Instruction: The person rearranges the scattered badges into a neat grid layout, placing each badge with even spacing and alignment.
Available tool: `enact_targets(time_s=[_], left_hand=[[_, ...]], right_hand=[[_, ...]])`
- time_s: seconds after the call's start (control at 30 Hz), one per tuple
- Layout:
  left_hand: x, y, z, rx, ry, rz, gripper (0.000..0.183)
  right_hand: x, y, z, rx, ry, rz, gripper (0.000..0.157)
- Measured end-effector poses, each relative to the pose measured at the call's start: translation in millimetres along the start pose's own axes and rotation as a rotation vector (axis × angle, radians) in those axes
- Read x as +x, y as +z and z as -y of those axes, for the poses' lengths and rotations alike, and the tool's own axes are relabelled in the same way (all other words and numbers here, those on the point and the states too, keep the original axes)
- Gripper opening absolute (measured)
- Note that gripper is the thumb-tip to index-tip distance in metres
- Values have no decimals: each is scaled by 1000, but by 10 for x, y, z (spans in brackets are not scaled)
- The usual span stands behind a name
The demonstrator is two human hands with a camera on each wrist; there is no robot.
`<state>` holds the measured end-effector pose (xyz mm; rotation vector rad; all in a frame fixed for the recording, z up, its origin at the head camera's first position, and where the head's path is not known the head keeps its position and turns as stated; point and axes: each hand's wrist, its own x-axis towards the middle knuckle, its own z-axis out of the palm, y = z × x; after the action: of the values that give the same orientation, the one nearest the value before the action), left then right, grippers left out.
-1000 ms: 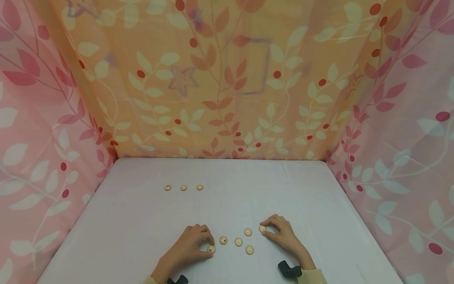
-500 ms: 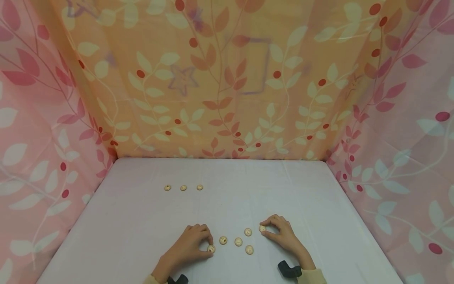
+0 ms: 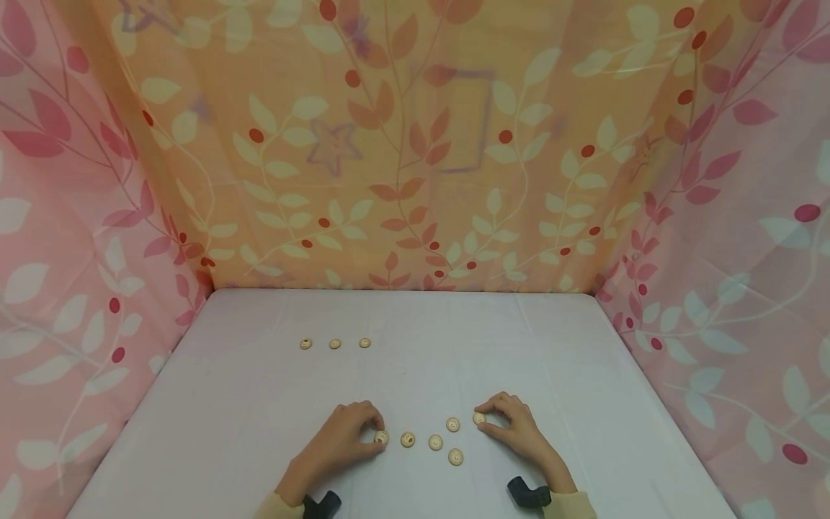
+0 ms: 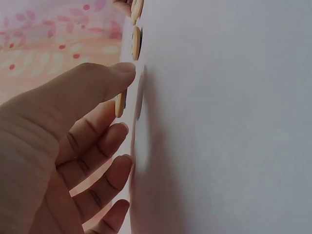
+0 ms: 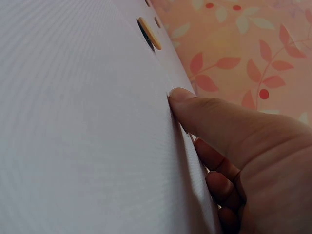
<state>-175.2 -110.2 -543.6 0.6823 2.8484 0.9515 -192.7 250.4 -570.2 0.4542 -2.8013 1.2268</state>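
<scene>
With thumb and fingertips, my left hand (image 3: 350, 435) pinches a small round wooden disc (image 3: 382, 437) by its edge. In the left wrist view that disc (image 4: 120, 105) stands a little off the white cloth, with a shadow beneath it. My right hand (image 3: 516, 425) rests low on the table and pinches another wooden disc (image 3: 479, 418) between thumb and finger; the right wrist view mostly hides it behind the thumb (image 5: 209, 112). Between the hands lie several like discs, one dark-marked (image 3: 407, 439), others (image 3: 435, 442) paler with faint markings on their faces.
Farther back on the white table (image 3: 486, 346), three discs (image 3: 334, 344) lie in a row on the left. Patterned curtains (image 3: 402, 144) enclose the back and both sides. A black wrist mount (image 3: 528, 493) sits at the right wrist.
My left hand has raised its disc and moved it slightly away from me and to the left. The right hand and the other discs stay as they were.
</scene>
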Motion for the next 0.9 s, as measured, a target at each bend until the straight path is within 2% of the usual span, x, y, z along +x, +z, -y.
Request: enact_targets(time_s=[0.17, 0.43, 0.7, 0.9], left_hand=[[40, -52, 58, -16, -21, -46, 19], [124, -76, 183, 57, -42, -127, 20], [198, -119, 241, 43, -64, -196, 19], [247, -149, 291, 19, -99, -219, 19]], right_hand=[[-1, -3, 16, -8, 2, -3, 24], [1, -1, 10, -6, 9, 4, 24], [-6, -7, 24, 0, 6, 0, 23], [-10, -13, 31, -3, -9, -7, 23]])
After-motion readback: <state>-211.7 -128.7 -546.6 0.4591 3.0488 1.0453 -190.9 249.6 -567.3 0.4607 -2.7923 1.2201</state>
